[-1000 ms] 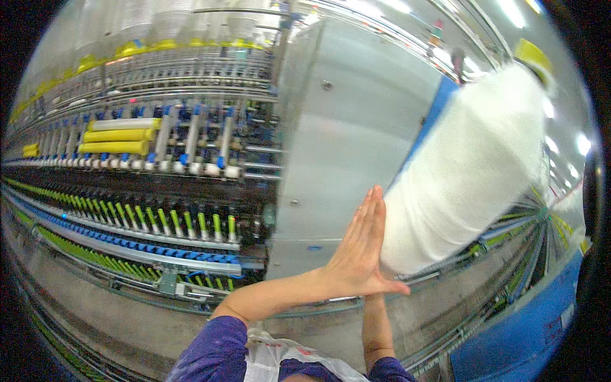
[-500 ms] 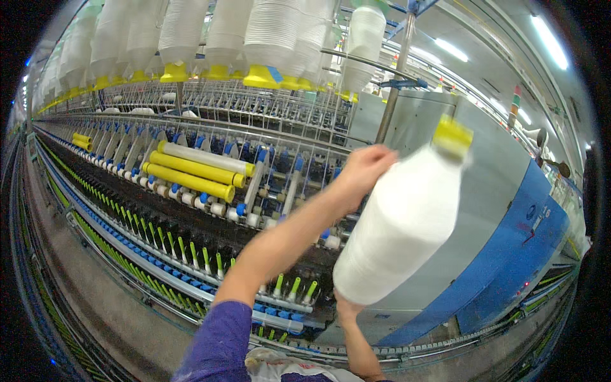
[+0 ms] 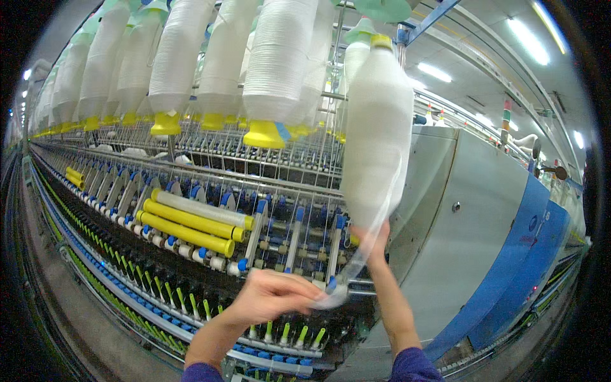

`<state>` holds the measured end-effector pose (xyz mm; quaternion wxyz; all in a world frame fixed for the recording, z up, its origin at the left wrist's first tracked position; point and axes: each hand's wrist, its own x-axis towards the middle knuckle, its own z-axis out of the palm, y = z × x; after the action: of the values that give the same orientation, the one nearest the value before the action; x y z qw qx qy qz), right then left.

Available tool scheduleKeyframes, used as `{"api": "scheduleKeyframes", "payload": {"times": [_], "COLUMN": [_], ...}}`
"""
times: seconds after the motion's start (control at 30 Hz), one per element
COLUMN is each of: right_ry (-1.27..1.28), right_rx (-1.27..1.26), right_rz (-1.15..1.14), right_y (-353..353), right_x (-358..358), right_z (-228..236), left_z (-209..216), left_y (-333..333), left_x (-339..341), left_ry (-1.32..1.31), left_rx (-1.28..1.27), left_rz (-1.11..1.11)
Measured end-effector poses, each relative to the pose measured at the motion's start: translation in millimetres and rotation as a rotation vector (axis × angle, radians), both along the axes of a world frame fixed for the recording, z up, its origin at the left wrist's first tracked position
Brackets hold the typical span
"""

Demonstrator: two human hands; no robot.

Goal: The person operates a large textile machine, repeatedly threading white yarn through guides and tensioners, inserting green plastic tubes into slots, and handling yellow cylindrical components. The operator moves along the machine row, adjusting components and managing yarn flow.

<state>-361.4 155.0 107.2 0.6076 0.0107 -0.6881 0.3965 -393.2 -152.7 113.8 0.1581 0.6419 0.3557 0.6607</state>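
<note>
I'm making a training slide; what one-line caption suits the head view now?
Left hand pinches a loose white strand from a large bobbin, right hand at the bobbin's lower end.

1. Left hand (image 3: 273, 296): low, back up, fingers (image 3: 310, 290) pinched together, pointing right.
2. Left forearm (image 3: 219, 334): slants up and right from lower edge.
3. Right hand (image 3: 374, 239): higher than left, blurred, closure unclear.
4. Right forearm (image 3: 393, 305): steep, leaning slightly left.
</note>
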Motion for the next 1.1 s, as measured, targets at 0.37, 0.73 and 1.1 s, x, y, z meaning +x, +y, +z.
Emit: {"api": "scheduleKeyframes", "payload": {"times": [0.37, 0.73, 1.1], "right_ry": [0.075, 0.265, 0.364], "right_rx": [0.067, -0.110, -0.094], "right_rz": [0.115, 0.611, 0.580], "right_y": [11.9, 143.3, 193.8], "right_x": [-67.7, -85.4, -132.7], "right_z": [209.9, 186.6, 245.5], "left_z": [-52.3, 144.0, 224.9], "left_y": [67.7, 338.2, 392.2], "left_x": [-99.6, -88.2, -98.9], "left_ry": [-1.105, 0.856, 0.547], "left_rx": [0.475, 0.818, 0.607], "left_rz": [0.638, 1.111, 0.873]}}
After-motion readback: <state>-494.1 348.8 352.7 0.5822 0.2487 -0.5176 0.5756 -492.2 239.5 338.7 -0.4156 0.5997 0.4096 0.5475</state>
